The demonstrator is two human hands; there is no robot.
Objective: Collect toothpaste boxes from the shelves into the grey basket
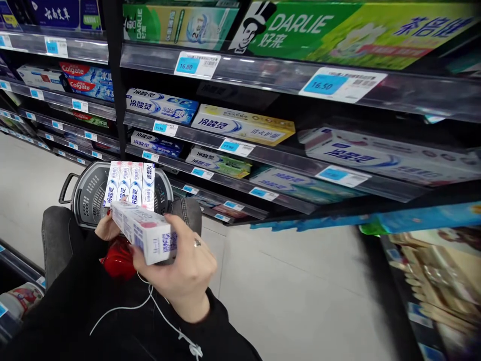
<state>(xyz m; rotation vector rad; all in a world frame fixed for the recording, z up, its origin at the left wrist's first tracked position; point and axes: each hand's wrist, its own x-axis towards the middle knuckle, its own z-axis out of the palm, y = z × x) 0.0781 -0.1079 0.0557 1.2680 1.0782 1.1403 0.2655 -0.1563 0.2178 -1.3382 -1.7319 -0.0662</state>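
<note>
White card with pink patches and blue lettering makes up the long box held above the person's lap, tilted so that one end faces near and right. The right hand is clamped on that near end, its thumb on the left side and its fingers on the right; a ring sits on one finger. The left hand holds the far left end, its fingers closed against the card, though the box hides part of them.

Just beyond the box, four similar packs lie side by side across a grey basket, whose dark handle sticks out to the left. The person's grey trousers show on both sides of the basket. A shiny red thing, too covered to name, lies under the hands, and a white cord hangs over the black top.

Farther off, shelves with blue and white price tags run from far left to near right. A large green carton marked DARLIE stands on an upper shelf, a yellow and white carton on a lower one, and Colgate cartons at the far left. Pale floor spreads to the right.
</note>
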